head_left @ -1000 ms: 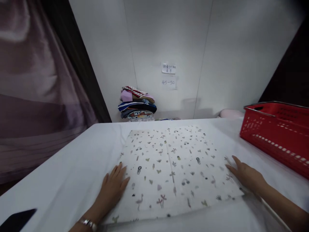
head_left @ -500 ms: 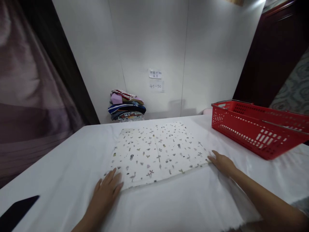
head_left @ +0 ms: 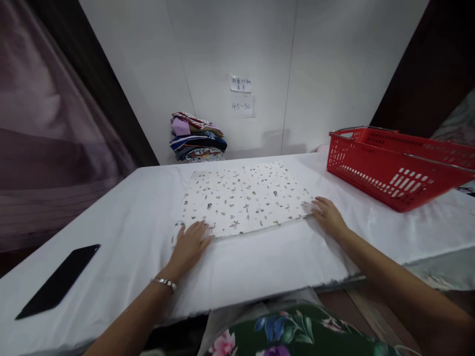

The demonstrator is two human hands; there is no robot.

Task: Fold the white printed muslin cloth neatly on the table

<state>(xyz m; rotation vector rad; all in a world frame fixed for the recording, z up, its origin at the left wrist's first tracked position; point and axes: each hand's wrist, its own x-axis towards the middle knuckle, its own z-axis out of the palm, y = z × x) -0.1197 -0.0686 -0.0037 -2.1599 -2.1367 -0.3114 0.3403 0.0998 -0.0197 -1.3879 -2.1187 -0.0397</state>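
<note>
A folded white cloth (head_left: 252, 198) with small printed palms, birds and leaves lies flat on the white-covered table. On its near left corner rests my left hand (head_left: 191, 244), palm down with the fingers spread. My right hand (head_left: 328, 216) is at the near right corner, its stretched fingers touching the edge there. The cloth's near edge runs fairly straight between both hands. Part of each near corner is hidden under my fingers.
A red plastic basket (head_left: 371, 170) with metal handles stands at the right. Folded clothes (head_left: 198, 141) are stacked at the back by the wall. A flat black object (head_left: 59, 282) lies at the left. Paper notes (head_left: 242, 106) hang on the wall.
The view has tilted down, bringing the table's front edge and floral clothing into sight. My left hand has shifted inward onto the cloth's corner; my right hand stays at its corner.
</note>
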